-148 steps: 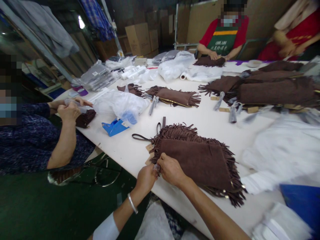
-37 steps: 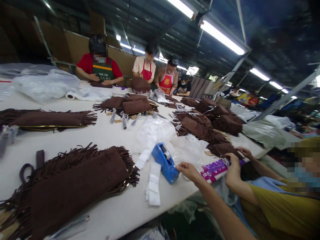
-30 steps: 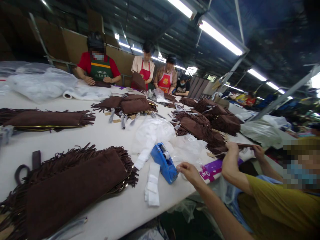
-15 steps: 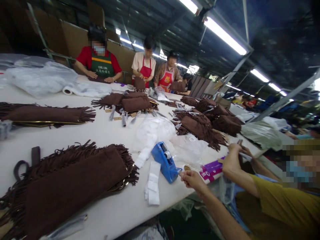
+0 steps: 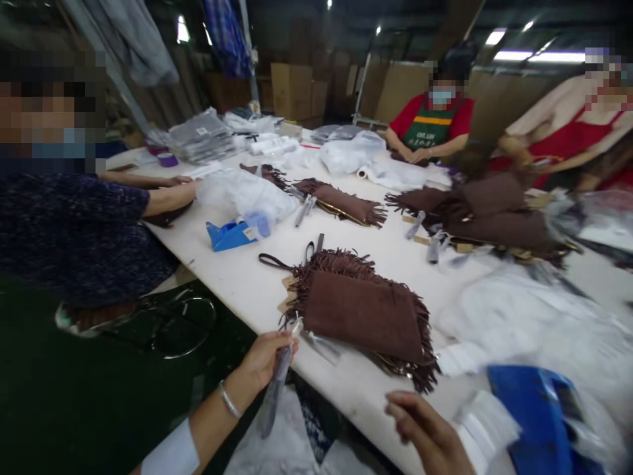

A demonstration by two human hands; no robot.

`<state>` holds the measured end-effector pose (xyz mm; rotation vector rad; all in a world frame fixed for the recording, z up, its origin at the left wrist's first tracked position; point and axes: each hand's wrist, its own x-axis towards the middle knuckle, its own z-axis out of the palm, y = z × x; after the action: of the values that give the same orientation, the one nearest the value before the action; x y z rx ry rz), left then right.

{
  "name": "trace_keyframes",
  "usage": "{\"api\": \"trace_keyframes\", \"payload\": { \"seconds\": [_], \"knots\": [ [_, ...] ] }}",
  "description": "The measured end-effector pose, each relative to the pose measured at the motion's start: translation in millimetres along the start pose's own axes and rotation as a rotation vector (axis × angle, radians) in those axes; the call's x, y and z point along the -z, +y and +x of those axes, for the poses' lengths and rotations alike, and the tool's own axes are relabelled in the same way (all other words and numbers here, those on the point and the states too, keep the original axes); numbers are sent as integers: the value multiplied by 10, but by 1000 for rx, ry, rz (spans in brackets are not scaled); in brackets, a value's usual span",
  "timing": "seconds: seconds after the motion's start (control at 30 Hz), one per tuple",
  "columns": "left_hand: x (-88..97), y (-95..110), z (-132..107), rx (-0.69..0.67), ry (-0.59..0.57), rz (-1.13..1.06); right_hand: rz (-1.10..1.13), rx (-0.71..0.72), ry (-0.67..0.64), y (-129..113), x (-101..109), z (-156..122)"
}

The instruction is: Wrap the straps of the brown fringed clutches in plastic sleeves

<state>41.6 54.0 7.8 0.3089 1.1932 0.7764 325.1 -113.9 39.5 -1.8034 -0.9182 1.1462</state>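
Note:
My left hand (image 5: 271, 359), with a bangle at the wrist, pinches the top of a narrow dark strip wrapped in clear plastic (image 5: 275, 396). The strip hangs down over the table's front edge, beside a brown fringed bag (image 5: 363, 313). That bag lies flat on the table, with gold-coloured metal along its lower edge, a dark loop and paper tags at its left. My right hand (image 5: 430, 429) is at the lower right, in front of the bag, apart from it. Its fingers are curled together and slightly blurred; anything between them is too small to make out.
A blue tape dispenser (image 5: 529, 415) and folded white strips (image 5: 487, 425) lie at right. Farther off are another dispenser (image 5: 232, 235), plastic bags (image 5: 242, 191) and more brown fringed bags (image 5: 341, 201). One person (image 5: 74, 231) works at left; others (image 5: 430, 128) work across the white table (image 5: 212, 290).
The view has swung left. The hand at the dispenser's tip is no longer there; my right hand now appears nearer the fringed bag. My left hand has come into view holding the wrapped strip.

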Motion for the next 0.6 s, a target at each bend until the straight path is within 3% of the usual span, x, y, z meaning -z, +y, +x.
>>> {"api": "trace_keyframes", "payload": {
  "seconds": [0.13, 0.23, 0.37, 0.6],
  "knots": [
    [-1, 9, -41, 16, -39, 16, 73, 215, -254, -638, -1013, 488],
    [15, 55, -43, 10, -71, 15, 43, 311, -399, -767, -1423, 776],
    [28, 113, -36, 0, -81, 18, -24, 363, -460, -698, -1640, 981],
    [40, 124, -6, 7, -84, 6, -184, 438, -417, -708, -1737, 1063]
  ]
}}
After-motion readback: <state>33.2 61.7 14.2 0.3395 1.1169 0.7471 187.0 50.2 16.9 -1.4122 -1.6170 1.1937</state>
